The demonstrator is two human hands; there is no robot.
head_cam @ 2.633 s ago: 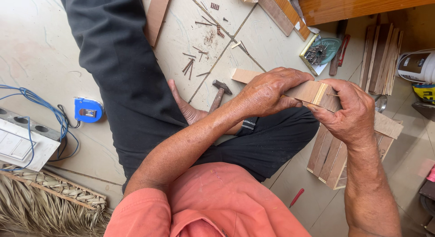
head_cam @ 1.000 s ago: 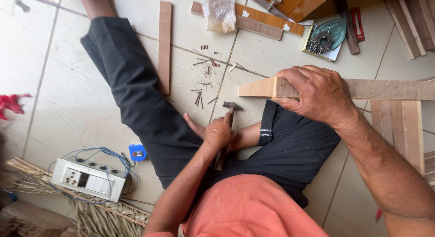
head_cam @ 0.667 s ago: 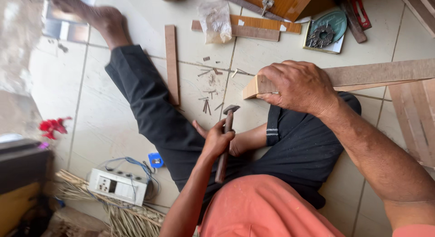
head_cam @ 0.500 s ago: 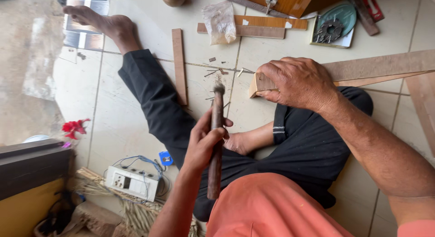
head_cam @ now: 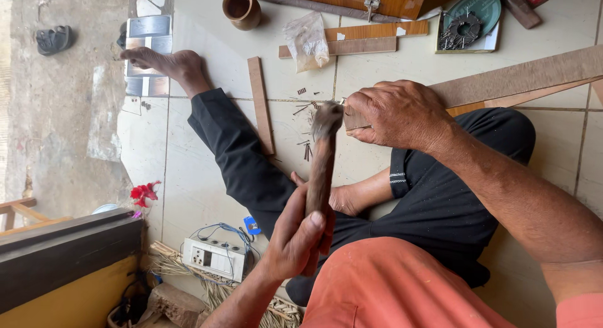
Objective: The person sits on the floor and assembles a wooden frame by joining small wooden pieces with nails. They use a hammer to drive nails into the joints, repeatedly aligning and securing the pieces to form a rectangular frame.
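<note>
Head view: clear plastic bag [head_cam: 307, 40] beside wood strips [head_cam: 364, 39].

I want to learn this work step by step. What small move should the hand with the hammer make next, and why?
Probably a short, light tap down. The left hand holds the hammer by its wooden handle, its blurred head right at the end of the wooden strip. The right hand grips that end, fingers close, so a gentle blow seems safer.

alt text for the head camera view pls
Seen from above, a person sitting on a tiled floor grips a wooden-handled hammer in the left hand, while the right hand holds the end of a long wooden board. Loose nails lie nearby.
</note>
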